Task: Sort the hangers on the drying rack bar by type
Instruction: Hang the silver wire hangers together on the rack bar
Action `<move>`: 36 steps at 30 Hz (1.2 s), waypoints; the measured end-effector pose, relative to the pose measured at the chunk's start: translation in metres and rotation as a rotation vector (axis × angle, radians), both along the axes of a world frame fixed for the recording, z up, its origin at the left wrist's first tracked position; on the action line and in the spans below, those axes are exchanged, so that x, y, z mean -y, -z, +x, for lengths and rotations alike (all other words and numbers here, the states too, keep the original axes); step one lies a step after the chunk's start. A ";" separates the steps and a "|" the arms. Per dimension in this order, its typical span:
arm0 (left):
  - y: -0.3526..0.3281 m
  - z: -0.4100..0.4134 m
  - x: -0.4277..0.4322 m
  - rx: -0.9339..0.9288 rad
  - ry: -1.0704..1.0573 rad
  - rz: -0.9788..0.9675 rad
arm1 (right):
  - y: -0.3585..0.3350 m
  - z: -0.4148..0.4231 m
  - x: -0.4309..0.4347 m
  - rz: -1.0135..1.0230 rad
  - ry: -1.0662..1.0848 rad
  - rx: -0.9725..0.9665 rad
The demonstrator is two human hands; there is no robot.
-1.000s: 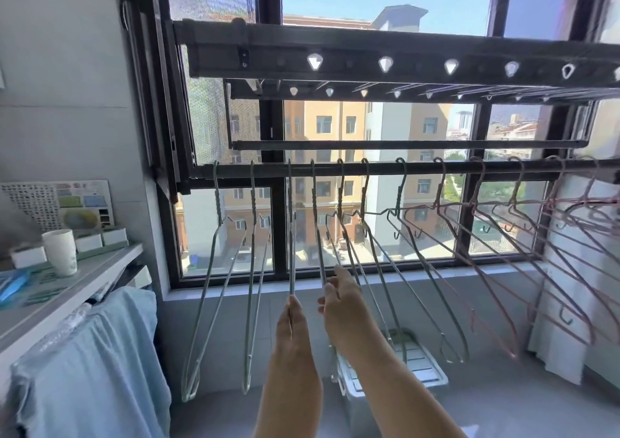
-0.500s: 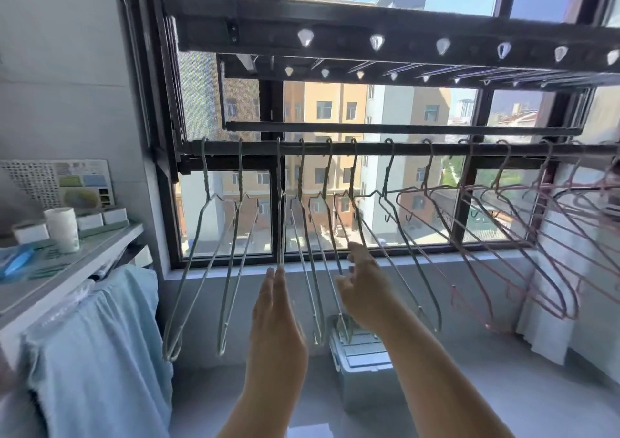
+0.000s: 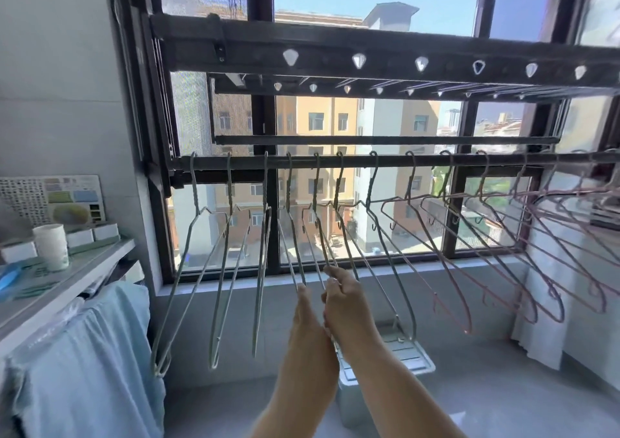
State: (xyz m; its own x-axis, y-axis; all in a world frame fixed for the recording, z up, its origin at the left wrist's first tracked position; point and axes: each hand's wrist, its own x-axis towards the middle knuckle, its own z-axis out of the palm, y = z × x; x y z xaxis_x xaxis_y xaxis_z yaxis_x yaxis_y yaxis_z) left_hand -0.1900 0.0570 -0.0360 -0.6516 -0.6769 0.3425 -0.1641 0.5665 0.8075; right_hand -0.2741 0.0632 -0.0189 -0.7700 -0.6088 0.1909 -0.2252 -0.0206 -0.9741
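A dark drying rack bar [image 3: 385, 162] runs across the window. Several silver wire hangers [image 3: 235, 256] hang on its left and middle part; several pink hangers [image 3: 503, 236] hang on the right. My left hand [image 3: 310, 330] reaches up with its fingertips against the lower edge of a silver hanger [image 3: 292, 253] near the middle. My right hand [image 3: 349, 307], pressed against the left one, pinches the lower wire of the neighbouring silver hanger [image 3: 322, 236].
A shelf [image 3: 84, 270] at the left carries a white cup [image 3: 52, 246] and small boxes, with blue cloth [image 3: 87, 364] hanging below. A grey lidded bin [image 3: 402, 357] stands on the floor under the hangers. White fabric [image 3: 550, 303] hangs at the right.
Both hands have come together at the middle silver hangers; the right hand moved left and now pinches a hanger wire. The camera view tilted down slightly.
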 end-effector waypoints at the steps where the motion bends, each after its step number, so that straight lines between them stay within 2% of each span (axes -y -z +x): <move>1: 0.000 -0.002 0.001 0.005 0.012 -0.017 | -0.001 -0.002 0.000 -0.006 0.002 0.005; 7: 0.005 -0.004 0.006 0.036 0.044 -0.116 | 0.000 -0.011 -0.002 -0.017 -0.007 0.016; 15: 0.001 -0.016 0.001 0.119 0.030 -0.060 | 0.005 -0.019 -0.006 -0.034 0.029 -0.002; 25: -0.007 -0.027 -0.004 0.095 0.034 -0.071 | -0.003 -0.027 -0.013 -0.036 -0.001 0.012; 31: -0.006 -0.028 -0.007 0.041 -0.015 -0.035 | -0.012 -0.020 -0.023 0.117 -0.014 -0.114; 34: 0.003 -0.026 -0.007 0.007 0.009 -0.038 | -0.028 -0.012 -0.039 0.330 0.055 -0.379; 36: 0.010 -0.023 -0.005 -0.031 -0.001 -0.138 | -0.040 -0.011 -0.048 0.330 0.160 -0.532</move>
